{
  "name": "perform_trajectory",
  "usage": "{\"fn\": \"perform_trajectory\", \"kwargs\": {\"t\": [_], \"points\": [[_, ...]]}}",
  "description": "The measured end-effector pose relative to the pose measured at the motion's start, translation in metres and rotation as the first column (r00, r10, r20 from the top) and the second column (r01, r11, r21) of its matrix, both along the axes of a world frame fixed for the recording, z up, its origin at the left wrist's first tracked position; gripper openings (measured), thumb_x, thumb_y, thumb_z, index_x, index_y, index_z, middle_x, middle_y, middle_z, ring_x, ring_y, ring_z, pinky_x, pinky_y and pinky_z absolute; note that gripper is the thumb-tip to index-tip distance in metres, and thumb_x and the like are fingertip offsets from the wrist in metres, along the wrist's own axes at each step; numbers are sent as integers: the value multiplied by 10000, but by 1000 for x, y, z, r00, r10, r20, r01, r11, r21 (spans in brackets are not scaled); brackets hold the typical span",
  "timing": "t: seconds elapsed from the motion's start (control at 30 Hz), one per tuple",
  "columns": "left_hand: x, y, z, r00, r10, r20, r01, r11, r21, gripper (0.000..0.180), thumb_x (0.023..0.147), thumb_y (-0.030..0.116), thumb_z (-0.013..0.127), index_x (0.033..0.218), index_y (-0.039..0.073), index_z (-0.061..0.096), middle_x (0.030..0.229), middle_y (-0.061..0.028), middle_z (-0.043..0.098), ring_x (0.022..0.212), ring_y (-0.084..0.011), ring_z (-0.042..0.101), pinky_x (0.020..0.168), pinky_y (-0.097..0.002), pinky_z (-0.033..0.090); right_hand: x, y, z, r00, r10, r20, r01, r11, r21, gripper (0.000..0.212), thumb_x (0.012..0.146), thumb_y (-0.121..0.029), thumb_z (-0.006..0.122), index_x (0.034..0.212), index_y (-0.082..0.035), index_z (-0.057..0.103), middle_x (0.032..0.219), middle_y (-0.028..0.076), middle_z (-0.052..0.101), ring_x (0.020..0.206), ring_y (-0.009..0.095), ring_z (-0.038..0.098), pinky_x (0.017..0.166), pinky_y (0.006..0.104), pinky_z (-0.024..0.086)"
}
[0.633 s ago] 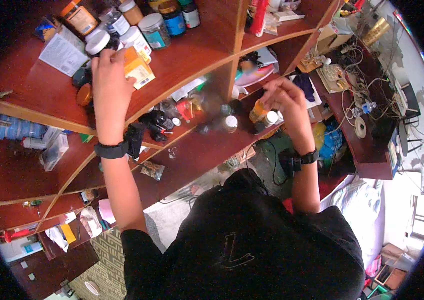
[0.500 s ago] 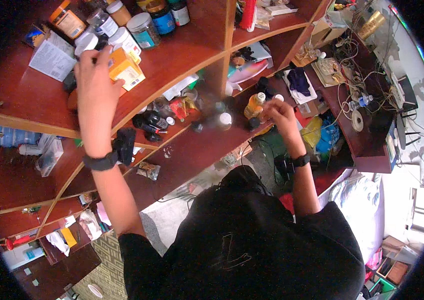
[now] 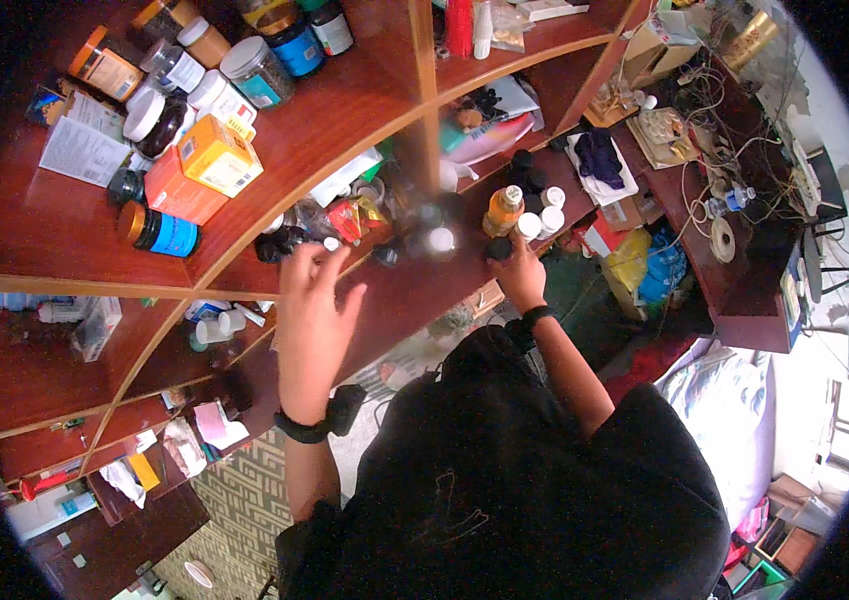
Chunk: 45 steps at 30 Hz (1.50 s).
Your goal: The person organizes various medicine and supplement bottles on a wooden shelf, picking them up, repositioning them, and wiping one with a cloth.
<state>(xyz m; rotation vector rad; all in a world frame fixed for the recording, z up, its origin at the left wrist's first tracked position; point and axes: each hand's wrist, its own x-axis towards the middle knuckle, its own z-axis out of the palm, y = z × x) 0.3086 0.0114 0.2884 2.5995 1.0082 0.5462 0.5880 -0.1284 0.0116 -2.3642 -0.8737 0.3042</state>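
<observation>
My left hand is raised with its fingers apart, above the lower shelf's small jars and beside a white cap. My right hand reaches to the lower shelf, its thumb and fingers closed about a small black-capped bottle. Its fingertips are also close to a white-capped bottle. An amber bottle with a pale cap stands just beyond. Up on the top shelf, a yellow-orange box lies on a red-orange box, next to a blue-labelled jar.
Several jars, one a clear jar, crowd the top shelf beside a leaflet. A wooden divider separates the compartments. At the right is a desk with tangled cables and a tape roll. Yellow and blue bags hang low beside it.
My left hand has come off the boxes on the top shelf and moved down and right. My right hand has moved left and down to the black-capped bottle, uncovering white caps.
</observation>
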Motion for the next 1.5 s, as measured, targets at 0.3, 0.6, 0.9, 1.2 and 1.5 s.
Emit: {"fn": "perform_trajectory", "kwargs": {"t": [0.3,0.6,0.9,1.2,1.5], "points": [[4,-28,-56,995,61,75,-48,985,-165,401,906,180,776,1278,82,662,1154,-162,619,1002,-346,676,895,-443,540,-22,12,112,910,380,-164,-283,861,423,585,761,-344,900,1152,29,675,898,184,725,788,346,700,747,420,562],[-8,-29,-46,995,91,33,-92,995,31,150,905,172,758,1013,94,689,1087,-147,621,997,-406,615,887,-497,500,-75,135,303,839,526,139,-458,546,702,509,835,-352,854,1123,26,670,940,217,713,871,413,711,762,457,563],[-98,-41,-74,963,261,-70,-267,958,-103,177,913,199,713,1033,69,714,1149,-176,676,1063,-415,638,911,-546,490,-86,279,279,832,428,351,-538,472,698,454,846,-266,831,1167,8,663,1100,233,643,987,432,661,832,496,548],[-125,-55,-107,942,332,-57,-337,932,-134,111,908,143,721,965,47,718,986,-196,693,903,-416,679,788,-495,549,-80,264,280,818,547,179,-471,458,754,360,813,-51,793,1141,21,663,1075,194,709,968,328,707,842,405,581],[-74,-40,-81,969,225,98,-234,967,100,163,911,139,738,1060,74,724,1018,-186,689,890,-387,695,773,-469,577,4,67,204,953,260,-154,-94,740,666,87,911,-46,721,988,-11,704,859,93,718,763,157,686,702,313,550]]}}
